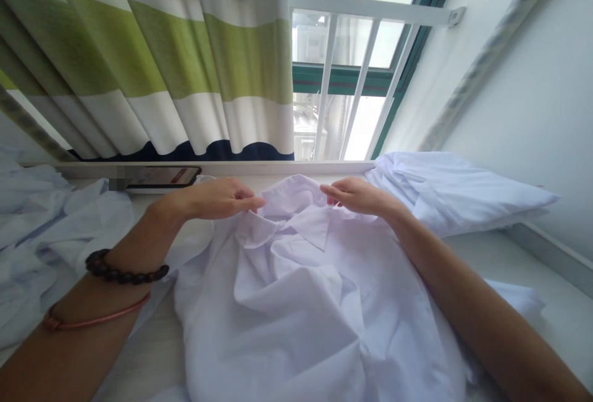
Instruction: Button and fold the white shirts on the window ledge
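A white collared shirt point(296, 303) lies spread and wrinkled in the middle, its collar at the far end. On the left side of the collar, my left hand point(227, 198) pinches the fabric between thumb and fingers. Opposite it, my right hand point(354, 195) is closed on the collar's right side. The two hands are apart, with the raised collar band between them. A dark bead bracelet and a reddish cord circle my left forearm.
Crumpled white cloth point(60, 235) lies at the left, and a folded white garment point(463, 189) at the right. A phone point(162, 176) rests behind my left hand. Beyond the ledge point(259, 168) are a striped curtain point(162, 56) and a white window railing point(370, 7).
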Tool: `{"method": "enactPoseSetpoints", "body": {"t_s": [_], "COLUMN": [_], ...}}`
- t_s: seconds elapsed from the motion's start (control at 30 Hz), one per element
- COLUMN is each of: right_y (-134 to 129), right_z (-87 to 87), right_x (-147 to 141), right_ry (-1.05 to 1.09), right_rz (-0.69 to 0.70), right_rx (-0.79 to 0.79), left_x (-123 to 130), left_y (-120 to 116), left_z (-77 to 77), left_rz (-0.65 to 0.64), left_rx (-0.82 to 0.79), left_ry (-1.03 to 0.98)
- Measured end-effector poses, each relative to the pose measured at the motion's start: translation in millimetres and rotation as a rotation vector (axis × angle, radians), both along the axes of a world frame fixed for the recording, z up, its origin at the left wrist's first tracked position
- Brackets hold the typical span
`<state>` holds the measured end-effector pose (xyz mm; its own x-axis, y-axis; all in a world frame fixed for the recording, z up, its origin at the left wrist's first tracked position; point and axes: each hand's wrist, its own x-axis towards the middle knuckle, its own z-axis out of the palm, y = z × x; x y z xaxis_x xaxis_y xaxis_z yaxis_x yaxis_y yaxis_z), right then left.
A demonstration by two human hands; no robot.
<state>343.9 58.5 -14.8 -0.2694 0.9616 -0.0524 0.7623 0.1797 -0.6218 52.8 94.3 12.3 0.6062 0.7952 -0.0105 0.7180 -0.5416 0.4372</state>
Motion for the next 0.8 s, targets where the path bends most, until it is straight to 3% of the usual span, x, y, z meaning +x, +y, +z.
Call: {"method": "enactPoseSetpoints", "body": {"t_s": [0.1,0.23,0.37,0.5,0.6,0.8], "right_y": [5.1,5.8,2.8,-2.0,-6.0,-13.4], "right_z": [-19.0,-25.6,-12.3,-3.0,-1.5,5.7], "right_x": [-18.7,-27.4,-22.5,-19.6,-22.1,-26.9], "right_ry": [0.082,0.543,0.859,0.911,0.951,0.974], "right_rz": [-0.156,-0.111,0.071,0.206,0.217,0.198], "right_rx": [0.164,-0.021,-0.208,-0.326,-0.376,-0.260], "left_x": [7.3,17.9,22.3,21.6,21.8,27.3], "left_y": [6.8,5.2,-2.5,-6.6,-10.1,-15.6], "left_z": [-12.3,-24.4,-23.2,-14.2,-8.2,-4.6], "left_rz": [0.012,0.071,-0.019,-0.038,-0.060,-0.038], "left_rx": [-0.008,0.115,-0.117,-0.396,-0.608,-0.676], "left_ry": [0.174,-0.007,-0.269,-0.424,-0.519,-0.647]}}
